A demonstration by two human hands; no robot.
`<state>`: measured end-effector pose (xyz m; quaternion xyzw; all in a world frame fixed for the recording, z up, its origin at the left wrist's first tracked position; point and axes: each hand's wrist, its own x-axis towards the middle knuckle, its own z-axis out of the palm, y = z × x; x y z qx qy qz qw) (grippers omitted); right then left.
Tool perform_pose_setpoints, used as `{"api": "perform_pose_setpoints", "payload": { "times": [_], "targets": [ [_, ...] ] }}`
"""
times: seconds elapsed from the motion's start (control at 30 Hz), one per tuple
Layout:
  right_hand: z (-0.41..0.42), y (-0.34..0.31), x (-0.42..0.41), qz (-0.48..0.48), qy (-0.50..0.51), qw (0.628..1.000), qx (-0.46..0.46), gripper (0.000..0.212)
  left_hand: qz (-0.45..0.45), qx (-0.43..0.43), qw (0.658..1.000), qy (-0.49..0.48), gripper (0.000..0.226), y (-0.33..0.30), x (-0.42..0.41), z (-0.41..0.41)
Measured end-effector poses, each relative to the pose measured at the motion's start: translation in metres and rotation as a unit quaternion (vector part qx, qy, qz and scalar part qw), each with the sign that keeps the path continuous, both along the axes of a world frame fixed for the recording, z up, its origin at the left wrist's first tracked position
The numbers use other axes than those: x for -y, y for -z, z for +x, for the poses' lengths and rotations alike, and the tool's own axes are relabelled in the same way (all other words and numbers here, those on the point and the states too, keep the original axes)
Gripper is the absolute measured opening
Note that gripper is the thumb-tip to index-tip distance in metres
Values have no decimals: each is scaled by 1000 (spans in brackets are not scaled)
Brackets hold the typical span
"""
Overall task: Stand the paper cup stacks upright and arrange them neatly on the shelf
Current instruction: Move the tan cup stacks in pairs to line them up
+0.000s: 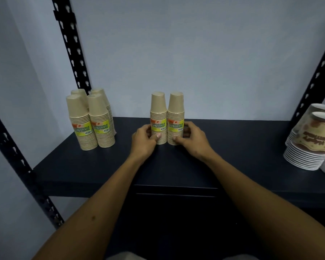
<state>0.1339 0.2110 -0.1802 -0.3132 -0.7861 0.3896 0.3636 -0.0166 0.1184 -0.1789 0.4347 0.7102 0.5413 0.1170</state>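
Tan ribbed paper cup stacks [167, 119] with yellow-green labels stand on the dark navy metal shelf [233, 147]; at its right end, white brown-printed paper bowl stacks [308, 147].

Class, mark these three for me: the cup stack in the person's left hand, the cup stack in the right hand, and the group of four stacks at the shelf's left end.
Left-hand cup stack [158, 109], head view, on its bare upper cups.
Right-hand cup stack [176, 109], head view, on its bare upper cups.
Group of four stacks [99, 111], head view, on the front right stack's upper cups.

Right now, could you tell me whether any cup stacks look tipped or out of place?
Nothing stands out. The two centre stacks stand upright, touching, held by the left hand and right hand; the left group is upright too.
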Motion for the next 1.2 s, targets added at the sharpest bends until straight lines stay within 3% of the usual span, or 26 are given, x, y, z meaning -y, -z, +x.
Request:
{"api": "perform_pose_setpoints", "payload": {
  "times": [0.8, 1.2],
  "targets": [
    [0, 0, 4, 25, 27, 998, 45, 49, -11, 49, 998, 25, 49, 2, 5, -1],
    [-1, -1, 6, 22, 27, 998, 51, 56, -11, 54, 998, 23, 55, 2, 4, -2]
  ]
}}
